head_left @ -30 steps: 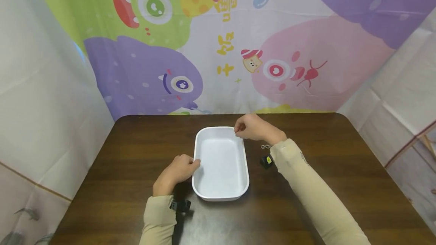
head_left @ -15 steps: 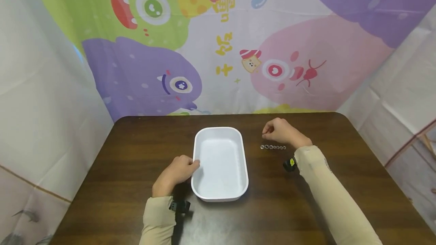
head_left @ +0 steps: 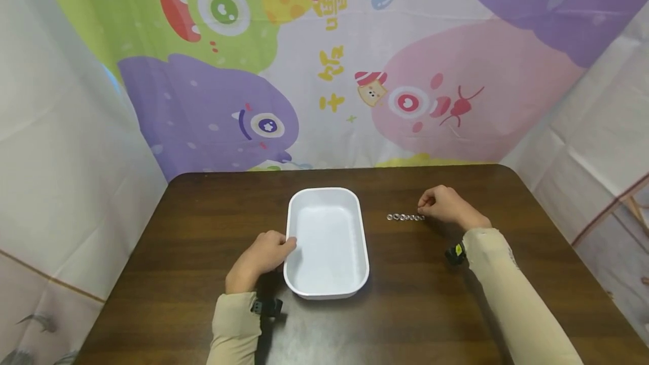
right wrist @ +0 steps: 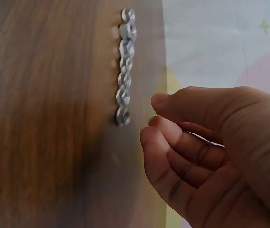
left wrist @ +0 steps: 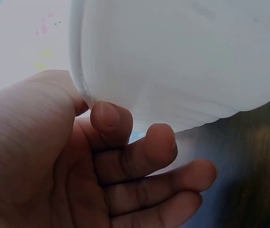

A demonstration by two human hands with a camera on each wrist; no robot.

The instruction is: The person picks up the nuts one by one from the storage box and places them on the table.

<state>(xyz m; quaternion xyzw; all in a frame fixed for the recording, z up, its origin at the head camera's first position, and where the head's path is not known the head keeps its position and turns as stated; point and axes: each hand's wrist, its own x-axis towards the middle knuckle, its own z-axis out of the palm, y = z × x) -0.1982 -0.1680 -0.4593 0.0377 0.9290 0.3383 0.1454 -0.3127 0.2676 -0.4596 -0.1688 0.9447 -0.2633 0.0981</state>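
Observation:
My left hand (head_left: 263, 257) grips the left rim of a white rectangular tray (head_left: 364, 252) with rounded corners. Its thumb lies over the rim, while in the left wrist view the curled fingers (left wrist: 161, 147) show beneath the tray wall (left wrist: 172, 57). To the right of the tray, several small shiny metal nuts (head_left: 403, 217) stand in a tight straight row on the table. My right hand (head_left: 446, 206) is at the right end of that row. In the right wrist view its thumb and loosely bent fingers (right wrist: 161, 102) are slightly apart with nothing between them, close beside the nearest nut (right wrist: 123, 116).
The dark brown wooden table (head_left: 203, 213) has rounded far corners. Behind it hangs a cloth (head_left: 345, 145) printed with cartoon monsters. Light-coloured sheets (head_left: 66, 128) hang on both sides. Each wrist carries a small black camera (head_left: 456, 253).
My right hand has moved from above the tray's far right corner rightward, then down to the right end of the row of nuts. The left hand keeps its grip on the tray.

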